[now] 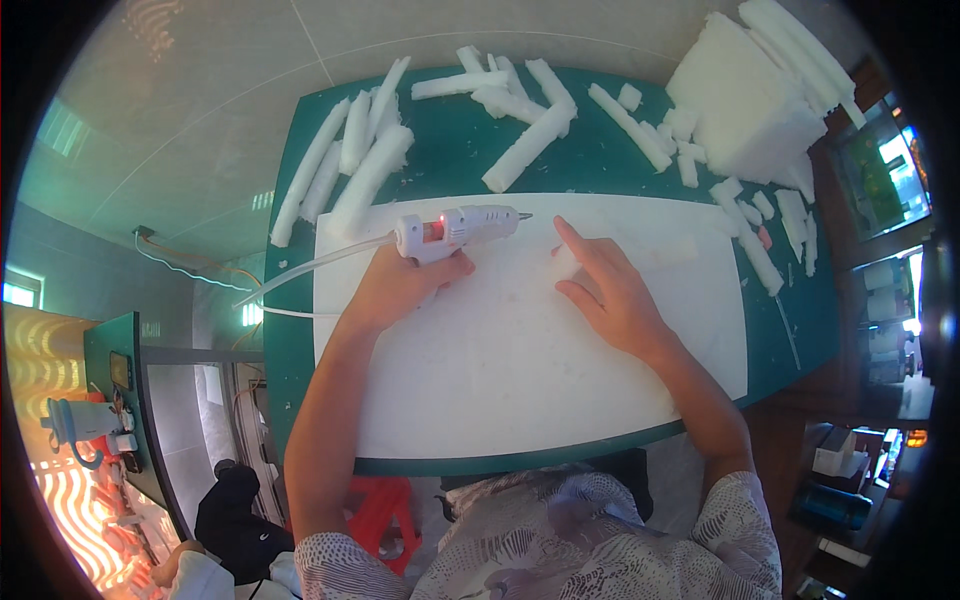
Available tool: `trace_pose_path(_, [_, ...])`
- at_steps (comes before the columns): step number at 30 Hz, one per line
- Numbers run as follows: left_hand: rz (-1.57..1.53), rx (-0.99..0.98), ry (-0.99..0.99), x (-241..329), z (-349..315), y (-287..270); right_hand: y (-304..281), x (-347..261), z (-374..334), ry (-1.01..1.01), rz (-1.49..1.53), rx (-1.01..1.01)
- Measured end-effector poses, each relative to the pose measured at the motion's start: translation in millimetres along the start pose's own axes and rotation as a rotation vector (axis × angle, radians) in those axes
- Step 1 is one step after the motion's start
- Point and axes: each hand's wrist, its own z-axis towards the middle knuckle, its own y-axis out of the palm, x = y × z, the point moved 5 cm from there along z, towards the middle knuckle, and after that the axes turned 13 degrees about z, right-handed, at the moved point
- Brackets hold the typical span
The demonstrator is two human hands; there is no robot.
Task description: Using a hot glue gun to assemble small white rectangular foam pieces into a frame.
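Note:
My left hand (395, 285) is wrapped round the handle of a white hot glue gun (465, 228). A red light glows on its body, and its metal nozzle points right toward my other hand. A clear glue stick (310, 268) sticks out of its back end. My right hand (615, 290) holds a small white foam piece (566, 264) between thumb and fingers, just right of the nozzle and apart from it. The piece blends with the white board (520, 380) beneath, so its exact outline is hard to tell. Both hands are above this board.
Several white foam strips (375, 185) lie along the far side of the green table (440, 150). A large white foam block (740, 90) stands at the far right, with small foam scraps (680, 125) beside it. A white cord (290, 314) runs off the left edge.

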Motion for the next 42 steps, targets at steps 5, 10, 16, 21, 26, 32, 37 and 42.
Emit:
trace_pose_path(5, [-0.018, 0.001, 0.004, 2.2, -1.4, 0.1, 0.1, 0.9, 0.2, 0.003, -0.009, 0.006])
trace_pose_path(10, [-0.012, -0.005, 0.009, 2.2, -0.9, 0.0, 1.0, 1.8, 0.1, 0.008, -0.012, 0.002])
trace_pose_path(16, [-0.042, -0.009, 0.04, 1.4, -0.4, 0.4, 1.2, 1.4, -0.2, 0.021, -0.022, 0.005])
trace_pose_path(21, [-0.003, -0.018, 0.011, 1.3, 0.1, 0.7, 1.1, 1.5, -0.6, 0.03, -0.019, 0.014])
trace_pose_path(26, [-0.04, -0.007, 0.025, 3.2, -2.4, -0.1, 0.9, -0.9, 0.6, 0.037, -0.025, 0.006])
trace_pose_path(32, [-0.034, -0.021, 0.033, 2.5, -0.2, 1.1, -0.3, 0.5, -0.1, 0.037, -0.037, 0.011])
trace_pose_path(37, [-0.05, -0.009, 0.036, 5.4, -2.5, 1.1, 0.3, 1.0, 0.0, 0.049, -0.041, 0.015])
trace_pose_path(42, [-0.031, -0.013, 0.033, 1.3, -1.0, 0.6, 0.8, 2.3, 0.1, 0.056, -0.022, 0.002])
